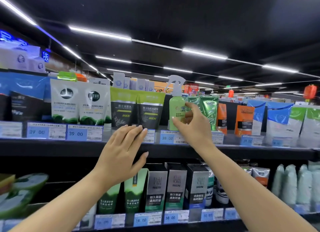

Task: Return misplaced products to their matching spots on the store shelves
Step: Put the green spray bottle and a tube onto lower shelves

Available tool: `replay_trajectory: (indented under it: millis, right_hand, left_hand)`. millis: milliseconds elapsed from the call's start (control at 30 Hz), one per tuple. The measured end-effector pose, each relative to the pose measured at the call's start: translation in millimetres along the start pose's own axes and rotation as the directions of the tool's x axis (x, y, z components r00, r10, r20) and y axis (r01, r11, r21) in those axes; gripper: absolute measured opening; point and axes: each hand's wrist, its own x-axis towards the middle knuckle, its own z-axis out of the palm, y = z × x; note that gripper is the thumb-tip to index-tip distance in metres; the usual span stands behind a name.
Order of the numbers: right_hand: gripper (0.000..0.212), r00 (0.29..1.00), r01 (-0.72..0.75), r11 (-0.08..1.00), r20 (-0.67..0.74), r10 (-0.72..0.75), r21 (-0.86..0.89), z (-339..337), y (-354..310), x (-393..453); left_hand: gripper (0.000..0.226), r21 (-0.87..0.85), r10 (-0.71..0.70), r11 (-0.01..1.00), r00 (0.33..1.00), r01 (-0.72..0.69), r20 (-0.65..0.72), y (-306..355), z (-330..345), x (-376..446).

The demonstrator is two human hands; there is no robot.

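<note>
A green spray bottle [176,110] stands upright on the shelf [69,147] among tubes [208,110]. The right hand [194,126] pinches the bottle; the left hand [121,153] hovers, fingers straight, holding nothing.

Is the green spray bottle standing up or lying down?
Standing up. The green spray bottle has its white trigger on top and its bottom by the shelf edge, while the right hand holds it.

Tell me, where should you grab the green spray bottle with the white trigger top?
Hold the spray bottle round its smooth green body, coming from the front right, as the right hand does. It stands upright between packs, so only its front is free. The thin white trigger top would probably tip it.
</note>
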Motion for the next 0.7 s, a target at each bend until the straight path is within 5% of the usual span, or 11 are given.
replay_trajectory:
  millis: [367,700]
  right_hand:
    - [0.045,0.982,0.088,0.980,-0.182,-0.055,0.178,-49.3,-24.2,-10.1]
    - [0.048,0.996,0.028,0.878,0.062,-0.066,0.478,-41.6,-45.6,-113.0]
  left_hand:
    - [0.052,0.007,0.007,1.000,0.995,-0.008,0.103,-2.0,-24.0,3.1]
    - [0.046,0.108,-0.152,0.984,0.986,0.145,0.067,-5.4,-103.6,-84.7]
